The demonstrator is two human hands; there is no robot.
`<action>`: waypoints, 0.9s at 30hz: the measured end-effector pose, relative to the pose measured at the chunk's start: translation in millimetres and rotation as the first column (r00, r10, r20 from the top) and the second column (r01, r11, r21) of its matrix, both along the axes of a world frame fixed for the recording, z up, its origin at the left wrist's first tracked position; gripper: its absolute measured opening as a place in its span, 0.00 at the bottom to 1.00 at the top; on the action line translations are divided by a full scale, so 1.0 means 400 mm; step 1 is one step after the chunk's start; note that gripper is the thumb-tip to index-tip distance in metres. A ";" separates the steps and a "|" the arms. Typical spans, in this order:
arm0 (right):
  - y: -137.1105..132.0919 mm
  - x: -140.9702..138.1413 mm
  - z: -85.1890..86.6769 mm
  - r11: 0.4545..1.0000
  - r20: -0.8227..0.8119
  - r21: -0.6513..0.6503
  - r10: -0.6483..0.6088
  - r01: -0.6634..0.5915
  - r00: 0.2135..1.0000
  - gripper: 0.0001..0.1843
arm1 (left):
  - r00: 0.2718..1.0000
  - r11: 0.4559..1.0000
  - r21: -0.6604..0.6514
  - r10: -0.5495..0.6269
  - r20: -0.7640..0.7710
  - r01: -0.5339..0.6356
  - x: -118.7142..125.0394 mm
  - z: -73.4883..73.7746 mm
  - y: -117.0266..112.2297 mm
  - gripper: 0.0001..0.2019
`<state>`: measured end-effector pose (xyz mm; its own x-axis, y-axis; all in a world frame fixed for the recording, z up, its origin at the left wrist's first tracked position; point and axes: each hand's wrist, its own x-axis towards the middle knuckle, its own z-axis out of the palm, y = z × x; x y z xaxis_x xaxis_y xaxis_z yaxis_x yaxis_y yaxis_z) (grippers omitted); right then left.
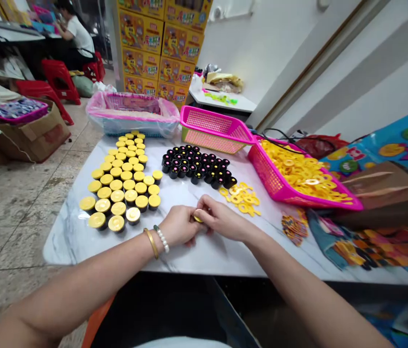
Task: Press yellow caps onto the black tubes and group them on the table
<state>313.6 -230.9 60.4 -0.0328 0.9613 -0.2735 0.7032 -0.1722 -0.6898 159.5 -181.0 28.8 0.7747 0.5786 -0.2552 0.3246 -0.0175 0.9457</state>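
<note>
Close to the table's front edge, my left hand (179, 225) and my right hand (224, 220) meet around a small round piece with a yellow top (198, 216). Fingers of both hands are closed on it and hide most of its body. To the left stand rows of small black cups with yellow lids (117, 196). Beyond my hands is a cluster of small black cups (196, 164) with pink or yellow dots inside. Just past my right hand lies a loose pile of yellow ring-shaped plastic pieces (242, 197).
A pink basket (279, 193) heaped with yellow rings stands at the right, beside a stack of printed stickers (294, 228). Another pink basket (218, 126) and a bag-lined basket (131, 126) line the back edge. Yellow cartons (160, 53) rise behind; a person (77, 36) sits far left.
</note>
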 end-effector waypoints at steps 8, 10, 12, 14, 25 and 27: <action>-0.060 0.027 -0.057 0.972 -0.379 -0.170 -0.217 0.163 0.900 0.18 | 0.999 0.980 0.194 -0.052 -0.009 0.053 -0.008 0.004 -0.011 0.11; -0.044 0.039 -0.054 0.941 -0.483 -0.309 -0.279 0.137 0.830 0.21 | 0.998 0.975 0.214 -0.056 -0.030 0.062 -0.004 -0.005 -0.009 0.11; -0.027 0.044 -0.047 0.934 -0.479 -0.344 -0.268 0.102 0.836 0.23 | 0.998 0.972 0.227 -0.047 -0.044 0.056 0.000 -0.011 -0.007 0.10; -0.018 0.040 -0.039 0.953 -0.409 -0.292 -0.198 0.078 0.891 0.23 | 0.998 0.962 0.271 -0.024 -0.056 0.038 0.003 -0.014 -0.005 0.09; -0.037 0.026 -0.026 0.997 -0.167 -0.029 -0.072 0.068 0.983 0.19 | 0.971 0.878 0.479 0.119 -0.210 -0.004 0.005 -0.020 -0.014 0.22; -0.007 0.030 -0.034 0.988 -0.114 0.034 -0.143 0.148 0.983 0.16 | 0.958 0.862 0.506 0.136 -0.254 0.012 -0.007 -0.012 -0.014 0.24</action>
